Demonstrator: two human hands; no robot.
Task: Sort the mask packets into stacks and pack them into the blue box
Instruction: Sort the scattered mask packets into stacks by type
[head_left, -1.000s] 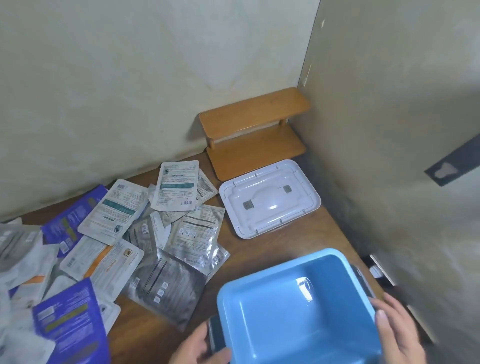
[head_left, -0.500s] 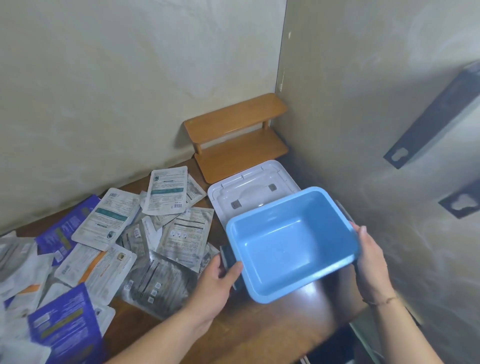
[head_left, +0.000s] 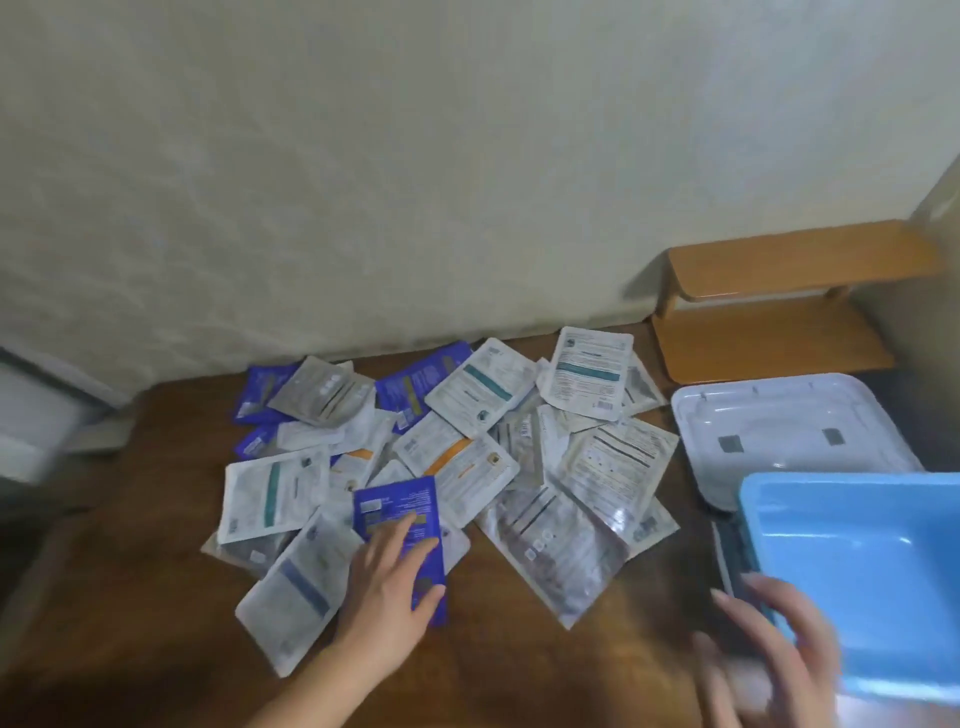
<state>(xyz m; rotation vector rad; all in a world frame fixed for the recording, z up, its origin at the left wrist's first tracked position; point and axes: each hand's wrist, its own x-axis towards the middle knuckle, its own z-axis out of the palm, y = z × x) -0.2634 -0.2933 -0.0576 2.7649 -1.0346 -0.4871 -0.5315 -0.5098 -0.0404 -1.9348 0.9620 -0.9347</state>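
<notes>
Where the brown table (head_left: 519, 670) meets the pale wall, the items run as follows. Far left: a blurred white object (head_left: 36, 421) at the table's edge, not identifiable. Centre: mask packets (head_left: 467, 447), white, silver and dark blue, lying loose and overlapping in one unsorted heap. Near centre: left hand (head_left: 395, 582), fingers spread and flat on a blue packet (head_left: 397, 512) at the heap's near edge, thumb at its right side. Far right: a two-tier wooden shelf (head_left: 779, 291) against the wall. In front of it: a white lid (head_left: 779, 431), flat on the table, underside up. Near right: the blue box (head_left: 857, 571), open, nothing inside, partly overlapping the lid's near edge. Right hand (head_left: 769, 654), motion-blurred, at the box's near left corner with fingers loosely extended; cannot tell whether it grips the box.
</notes>
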